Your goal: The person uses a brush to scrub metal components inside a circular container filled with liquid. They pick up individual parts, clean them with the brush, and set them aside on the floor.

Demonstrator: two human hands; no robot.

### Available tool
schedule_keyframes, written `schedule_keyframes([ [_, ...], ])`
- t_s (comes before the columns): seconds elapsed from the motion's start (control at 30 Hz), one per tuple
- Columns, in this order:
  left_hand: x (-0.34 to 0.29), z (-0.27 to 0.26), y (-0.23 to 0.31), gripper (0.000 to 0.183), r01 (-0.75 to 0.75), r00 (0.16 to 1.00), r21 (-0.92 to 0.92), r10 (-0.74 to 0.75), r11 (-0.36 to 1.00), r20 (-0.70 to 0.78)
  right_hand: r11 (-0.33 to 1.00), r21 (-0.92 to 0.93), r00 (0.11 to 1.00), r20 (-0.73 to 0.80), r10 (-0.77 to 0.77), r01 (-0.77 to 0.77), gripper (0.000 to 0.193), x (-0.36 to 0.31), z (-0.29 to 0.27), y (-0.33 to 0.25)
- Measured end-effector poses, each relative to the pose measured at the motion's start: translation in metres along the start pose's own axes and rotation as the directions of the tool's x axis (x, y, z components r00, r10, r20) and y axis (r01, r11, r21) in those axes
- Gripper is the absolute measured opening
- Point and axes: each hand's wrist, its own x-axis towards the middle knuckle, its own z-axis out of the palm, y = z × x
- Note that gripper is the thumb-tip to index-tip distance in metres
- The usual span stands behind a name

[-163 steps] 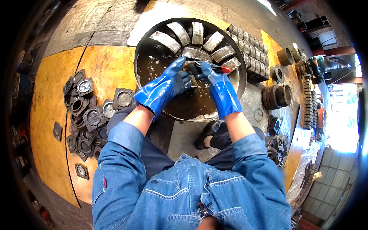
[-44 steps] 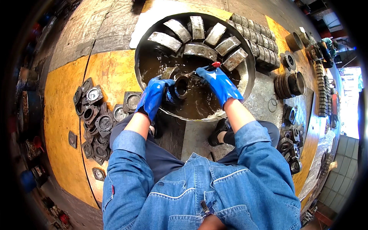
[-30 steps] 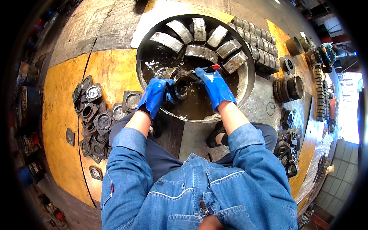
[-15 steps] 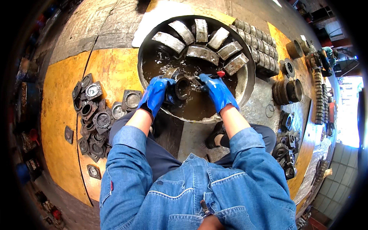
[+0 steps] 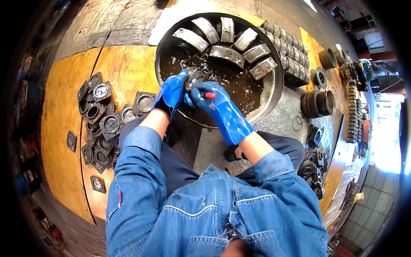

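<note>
My left hand (image 5: pixel 172 93), in a blue rubber glove, grips a dark metal housing (image 5: pixel 195 76) with a round bore, held over a large round basin (image 5: pixel 274 96) of murky brown liquid. Wrapped round a tool with a red handle end (image 5: pixel 210 95) is my right hand (image 5: pixel 216 102), gloved alike. It is pressed close against the housing, and the tool's working end is hidden behind the glove. Several curved metal blocks (image 5: pixel 227 55) rest along the basin's far side, above the liquid.
Dark square flanged housings (image 5: pixel 112 124) lie heaped on yellow boards at the left. Rows of metal blocks (image 5: pixel 295 70) stand right of the basin, with metal rings (image 5: pixel 326 103) nearby. More dark parts (image 5: pixel 316 169) lie beside my right knee. Another person (image 5: pixel 366 70) is far off at the right.
My right hand with the red-handled tool has swung left, from beside the housing onto it. The housing, whose bore faced me, is now mostly covered by my gloves.
</note>
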Motion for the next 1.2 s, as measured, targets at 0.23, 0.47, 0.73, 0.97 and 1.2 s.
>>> schedule_keyframes([
  [0.23,0.001,0.001,0.006,0.042,0.047,0.998,-0.264,-0.036,0.963,0.048,0.946,-0.147,0.945,0.202,-0.258,0.29,0.009,-0.038,-0.022,0.019],
  [0.47,-0.002,0.0,0.015,0.042,-0.102,0.995,0.135,0.103,0.986,0.0,0.973,-0.215,0.94,0.307,0.152,-0.087,0.023,-0.028,-0.068,0.038],
  [0.73,0.004,0.005,0.009,0.039,-0.154,0.982,0.274,0.177,0.949,-0.063,0.744,0.559,0.923,0.119,0.365,-0.366,0.035,-0.014,-0.031,0.037],
  [0.97,0.004,0.005,0.005,0.036,-0.159,0.985,0.122,0.166,0.98,-0.049,0.979,0.155,0.954,0.288,0.086,-0.135,0.023,-0.029,-0.054,0.017],
  [1.2,0.016,0.018,-0.018,0.035,-0.048,0.999,-0.113,0.049,0.992,0.002,0.797,-0.195,0.773,0.454,-0.444,0.572,0.026,0.017,-0.077,0.02],
])
